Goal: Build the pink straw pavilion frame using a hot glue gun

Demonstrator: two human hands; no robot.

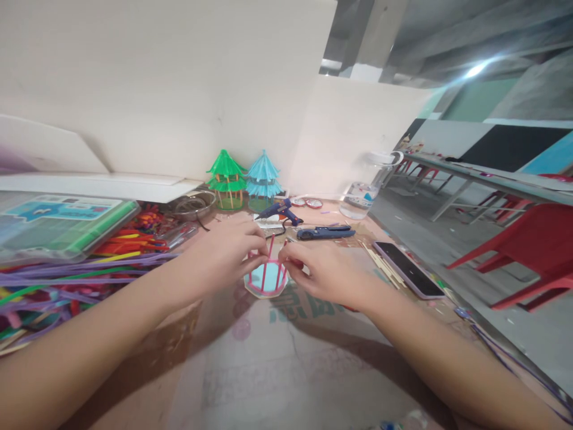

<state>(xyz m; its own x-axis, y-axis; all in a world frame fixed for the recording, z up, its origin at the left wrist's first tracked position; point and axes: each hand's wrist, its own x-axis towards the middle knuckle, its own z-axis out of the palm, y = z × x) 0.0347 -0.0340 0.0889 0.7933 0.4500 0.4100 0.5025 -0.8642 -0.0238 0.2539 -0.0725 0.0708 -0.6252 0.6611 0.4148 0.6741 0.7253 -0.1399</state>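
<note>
In the head view, a small pink frame with upright posts stands on a light blue many-sided base with a pale edge. My left hand is closed at the far left rim of the frame, thumb and forefinger pinched on it. From the right, my right hand pinches the rim near a post; the fingers partly hide that side. One post rises above the rim between the two hands. Beyond them stand a green tiered pavilion model and a light blue one.
A blue glue gun and dark-handled pliers lie past the hands. Wooden sticks and a phone are at right, a water jug behind. Coloured pipe cleaners and a plastic case fill the left.
</note>
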